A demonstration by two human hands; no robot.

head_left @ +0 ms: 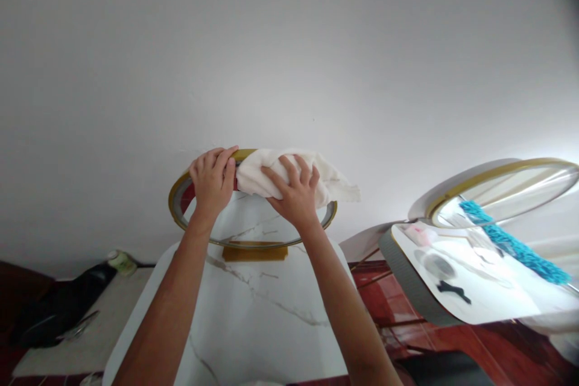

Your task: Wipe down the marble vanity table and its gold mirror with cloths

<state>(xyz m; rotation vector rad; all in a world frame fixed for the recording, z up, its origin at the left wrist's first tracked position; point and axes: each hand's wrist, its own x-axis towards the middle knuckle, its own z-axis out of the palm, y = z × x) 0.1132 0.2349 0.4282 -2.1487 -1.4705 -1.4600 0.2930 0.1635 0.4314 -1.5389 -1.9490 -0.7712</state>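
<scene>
An oval mirror [253,217] with a gold rim stands on a gold base at the back of a white marble-patterned tabletop [266,307], against the wall. My left hand [212,184] grips the mirror's upper left rim, fingers curled over the top edge. A white cloth [256,172] drapes over the upper right of the rim, its loose end trailing to the right. Over that cloth lies my right hand [296,190], fingers somewhat spread and pressing it against the mirror. The rim beneath the cloth is hidden.
To the right, a second gold-rimmed oval mirror [502,190] leans over a white-topped table [488,307] bearing a blue fluffy duster [520,247] and a black item [453,291]. A black bag [63,307] and a greenish container [121,262] sit at left. The floor [389,295] is red tile.
</scene>
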